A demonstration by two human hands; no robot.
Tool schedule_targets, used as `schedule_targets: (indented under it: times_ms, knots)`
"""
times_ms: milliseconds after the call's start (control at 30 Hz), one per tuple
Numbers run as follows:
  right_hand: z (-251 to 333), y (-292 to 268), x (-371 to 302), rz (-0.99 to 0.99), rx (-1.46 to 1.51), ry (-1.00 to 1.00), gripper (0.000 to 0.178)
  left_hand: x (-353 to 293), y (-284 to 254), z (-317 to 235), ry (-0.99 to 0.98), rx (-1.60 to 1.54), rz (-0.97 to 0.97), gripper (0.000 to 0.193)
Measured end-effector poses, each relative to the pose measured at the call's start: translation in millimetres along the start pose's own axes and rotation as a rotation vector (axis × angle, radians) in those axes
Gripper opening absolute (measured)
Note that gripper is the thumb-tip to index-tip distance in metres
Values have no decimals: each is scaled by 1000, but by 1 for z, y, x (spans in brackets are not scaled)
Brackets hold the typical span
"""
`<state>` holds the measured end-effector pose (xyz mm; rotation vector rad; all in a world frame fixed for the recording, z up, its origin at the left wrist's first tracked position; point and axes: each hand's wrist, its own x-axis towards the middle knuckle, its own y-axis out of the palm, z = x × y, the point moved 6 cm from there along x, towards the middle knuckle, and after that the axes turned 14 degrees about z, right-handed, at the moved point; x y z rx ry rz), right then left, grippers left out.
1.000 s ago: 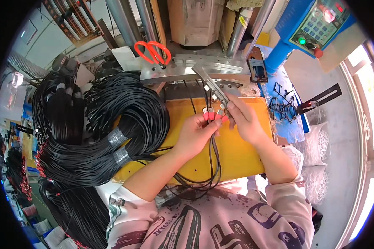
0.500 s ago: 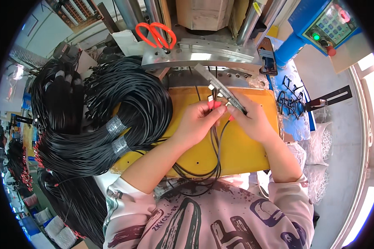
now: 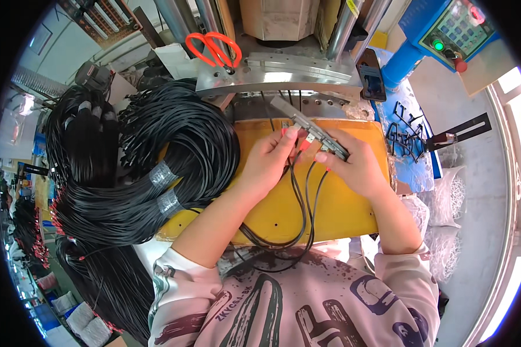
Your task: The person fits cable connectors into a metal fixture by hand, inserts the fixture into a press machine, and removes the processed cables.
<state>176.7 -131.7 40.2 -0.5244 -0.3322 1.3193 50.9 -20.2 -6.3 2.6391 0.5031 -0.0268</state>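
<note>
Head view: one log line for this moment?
left hand: pinching black cables | right hand: steadying metal bar | surface: yellow board | beside: cable bundles

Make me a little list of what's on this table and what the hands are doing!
Left hand: pinching black cable ends at a metal fixture bar
Right hand: steadying the bar from the right
Black cables: loop down toward the person
Work surface: yellow board
Left of board: big taped cable bundles
Behind: orange scissors on a metal plate
</note>
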Motion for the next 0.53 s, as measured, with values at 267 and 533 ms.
schedule_targets:
  times_ms: [267, 533]
  knots:
    - [1, -1, 0, 27, -22, 38, 52, -1, -11, -1, -222, 30, 117, 42]
    - [2, -5, 0, 223, -19, 152, 52, 2, -22, 10, -150, 104, 53, 39]
